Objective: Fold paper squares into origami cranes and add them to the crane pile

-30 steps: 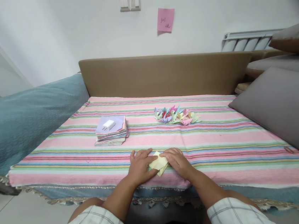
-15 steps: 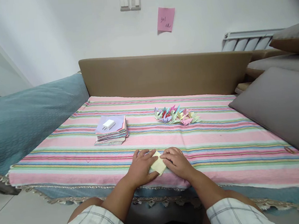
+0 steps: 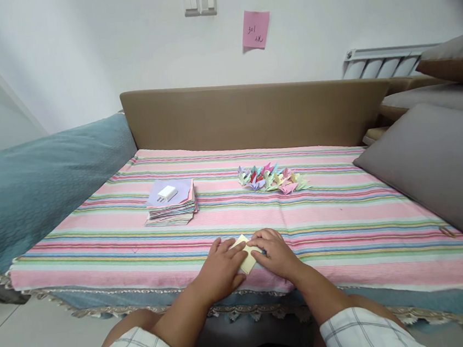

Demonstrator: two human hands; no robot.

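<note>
A pale yellow folded paper lies diamond-wise on the striped cloth near the sofa's front edge. My left hand rests flat over its left side, fingers stretched out and pressing on it. From the right, my right hand has its fingers curled, with thumb and forefinger pinching the paper's right part. A small yellow flap shows beside the right fingertips. The fingers hide part of the paper's folds.
A stack of coloured paper sheets with a white charger plug on top stands to the left. Several folded paper cranes cluster behind my hands. Grey cushions lie at the right, against the brown backrest.
The upper layer of the yellow paper was brought over, leaving a narrower diamond. My left hand has slid slightly down and its fingers now lie further over the paper. My right fingers have curled in.
</note>
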